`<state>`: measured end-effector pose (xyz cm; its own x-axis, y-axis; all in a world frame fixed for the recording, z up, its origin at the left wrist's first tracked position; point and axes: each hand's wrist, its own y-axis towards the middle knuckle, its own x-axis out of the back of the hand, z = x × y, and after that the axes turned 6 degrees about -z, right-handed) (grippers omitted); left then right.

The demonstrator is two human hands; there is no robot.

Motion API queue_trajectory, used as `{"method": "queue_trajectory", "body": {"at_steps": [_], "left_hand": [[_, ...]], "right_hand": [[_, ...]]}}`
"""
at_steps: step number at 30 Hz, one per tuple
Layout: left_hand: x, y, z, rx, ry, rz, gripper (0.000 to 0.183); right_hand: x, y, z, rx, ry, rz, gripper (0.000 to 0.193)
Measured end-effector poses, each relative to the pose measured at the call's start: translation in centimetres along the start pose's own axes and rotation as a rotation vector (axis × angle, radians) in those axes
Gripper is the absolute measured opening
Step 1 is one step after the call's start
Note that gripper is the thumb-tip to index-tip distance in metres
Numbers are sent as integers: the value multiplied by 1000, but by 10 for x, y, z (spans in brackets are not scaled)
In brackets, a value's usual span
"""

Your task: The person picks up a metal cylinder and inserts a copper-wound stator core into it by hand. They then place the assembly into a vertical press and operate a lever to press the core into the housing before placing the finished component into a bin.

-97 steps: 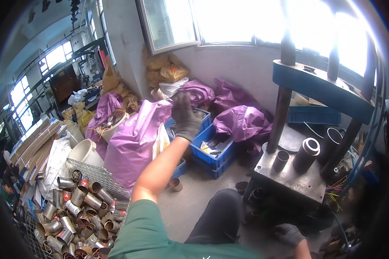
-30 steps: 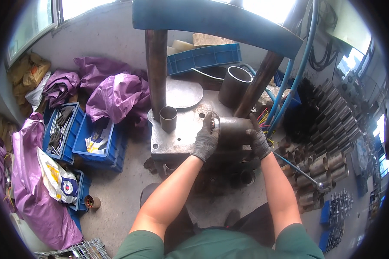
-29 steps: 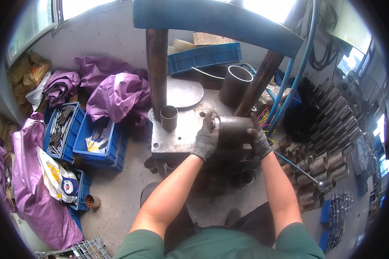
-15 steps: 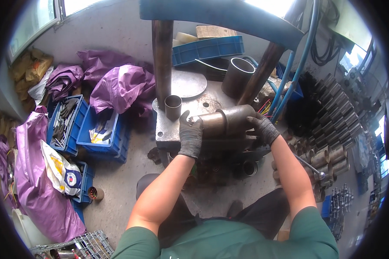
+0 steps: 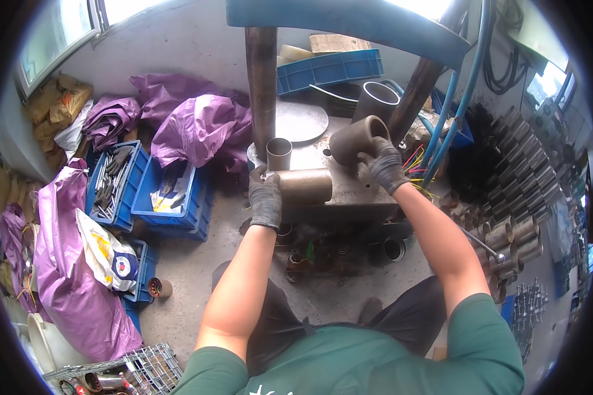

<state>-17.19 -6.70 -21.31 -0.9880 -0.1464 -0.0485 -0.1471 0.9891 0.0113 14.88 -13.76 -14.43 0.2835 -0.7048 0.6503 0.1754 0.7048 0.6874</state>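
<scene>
My gloved left hand (image 5: pixel 265 199) grips the near end of a brown metal tube (image 5: pixel 303 186) lying on its side on the press's steel bed (image 5: pixel 359 197). My gloved right hand (image 5: pixel 383 164) holds a second, darker metal tube (image 5: pixel 356 137), tilted with its open end up and to the right, a little above the bed. A short upright metal sleeve (image 5: pixel 279 153) stands on the bed beside the left press column (image 5: pixel 262 85). A round steel disc (image 5: pixel 301 121) lies behind it.
A larger upright grey tube (image 5: pixel 375 100) stands at the back by the right column. Blue crates (image 5: pixel 158 194) and purple bags (image 5: pixel 197 128) lie left. Rows of metal tubes (image 5: pixel 514 191) are stacked right. Blue hoses (image 5: pixel 458 99) hang beside the press. A wire basket (image 5: pixel 122 372) sits lower left.
Half a second ago both hands held one tube lying across the bed. Now the right hand has lifted a separate dark tube up and back, while the left keeps the brown one down.
</scene>
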Motion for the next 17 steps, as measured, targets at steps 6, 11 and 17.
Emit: {"method": "queue_trajectory", "body": {"at_steps": [6, 11, 17], "left_hand": [[-2, 4, 12, -14, -114, 142, 39], [-19, -16, 13, -180, -66, 218, 41], [-63, -37, 28, -92, -196, 364, 44]], "right_hand": [[-4, 43, 43, 346, -298, 93, 52], [16, 4, 39, 46, -35, 25, 44], [35, -77, 13, -1088, 934, 441, 56]]}}
